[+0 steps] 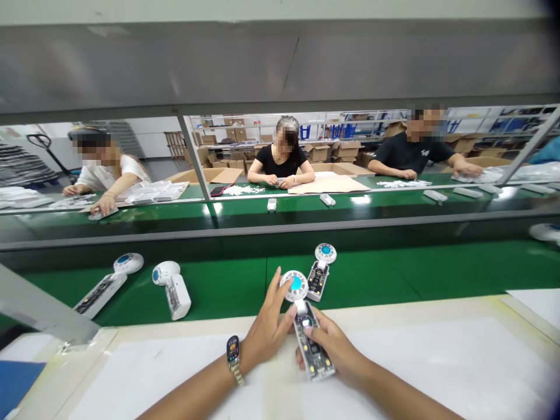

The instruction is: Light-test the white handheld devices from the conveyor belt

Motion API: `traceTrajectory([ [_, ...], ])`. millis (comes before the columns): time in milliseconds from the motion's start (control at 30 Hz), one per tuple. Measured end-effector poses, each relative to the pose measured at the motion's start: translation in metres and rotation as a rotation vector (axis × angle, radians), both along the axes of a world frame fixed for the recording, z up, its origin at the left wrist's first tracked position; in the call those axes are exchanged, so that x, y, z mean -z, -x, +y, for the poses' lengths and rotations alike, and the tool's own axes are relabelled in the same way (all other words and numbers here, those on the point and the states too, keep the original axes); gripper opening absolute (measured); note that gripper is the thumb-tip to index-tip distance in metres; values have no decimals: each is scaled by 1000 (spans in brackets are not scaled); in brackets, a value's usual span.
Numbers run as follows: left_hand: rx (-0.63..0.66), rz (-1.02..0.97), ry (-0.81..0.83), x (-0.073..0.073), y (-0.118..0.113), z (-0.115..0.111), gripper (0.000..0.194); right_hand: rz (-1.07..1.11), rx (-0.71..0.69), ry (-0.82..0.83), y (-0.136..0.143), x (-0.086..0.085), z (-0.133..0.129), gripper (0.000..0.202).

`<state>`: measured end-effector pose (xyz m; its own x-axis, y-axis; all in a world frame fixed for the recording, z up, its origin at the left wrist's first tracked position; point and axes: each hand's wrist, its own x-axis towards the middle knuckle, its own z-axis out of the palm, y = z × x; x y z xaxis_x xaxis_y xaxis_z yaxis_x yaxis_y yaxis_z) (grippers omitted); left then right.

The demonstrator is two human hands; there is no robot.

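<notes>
- Two hands share one handheld fan (307, 326) over the near edge of the surface (437, 361): the left hand (266, 332) pinches its round head steady.
- The right hand (336, 350) wraps around the open handle, thumb pressing near the lit board.
- Three similar units lie beyond on the green belt (394, 274), within reach.

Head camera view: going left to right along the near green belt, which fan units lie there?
Open-backed unit with blue-centred head → closed white unit → unit held by left hand and right hand → open unit behind it.
</notes>
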<state>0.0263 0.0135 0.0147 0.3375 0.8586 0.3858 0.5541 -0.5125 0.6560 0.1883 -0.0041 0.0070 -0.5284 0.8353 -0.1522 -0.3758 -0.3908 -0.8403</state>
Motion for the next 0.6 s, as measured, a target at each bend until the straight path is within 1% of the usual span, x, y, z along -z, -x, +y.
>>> traceTrajectory([
  [100,-21,-1,46,-2,1,1,42,15,-71,-3,4,4,-7,50],
  [300,-46,-32,61,-6,1,0,38,16,-96,19,3,13,-8,49],
  [600,-32,-81,52,-7,2,0,37,1,-95,24,4,5,-11,56],
])
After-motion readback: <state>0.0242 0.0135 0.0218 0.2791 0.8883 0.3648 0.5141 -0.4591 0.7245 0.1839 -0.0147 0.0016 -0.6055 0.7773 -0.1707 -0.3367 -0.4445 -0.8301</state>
